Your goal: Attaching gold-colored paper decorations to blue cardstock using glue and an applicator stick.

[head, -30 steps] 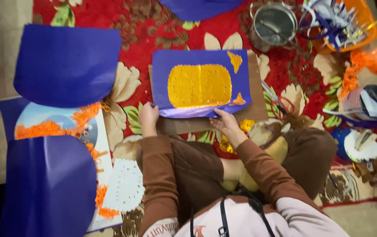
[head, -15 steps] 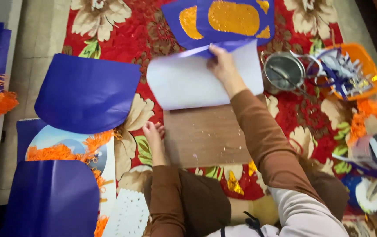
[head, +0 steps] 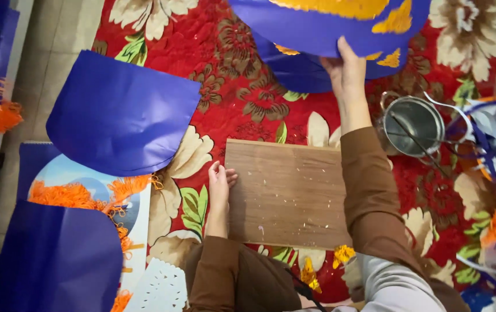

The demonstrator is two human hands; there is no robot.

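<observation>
Right hand (head: 346, 72) gripping blue sheet (head: 340, 29) far ahead, left hand (head: 220, 185) loosely curled on wooden board (head: 288, 193) edge

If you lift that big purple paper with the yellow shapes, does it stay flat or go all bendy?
Probably bendy: the purple sheet curves where the right hand grips just one edge. It looks thin, so likely light and easy to crease. The wooden board under the left hand seems far stiffer.

Even indoor light, soft shadows, slight motion blur.
</observation>
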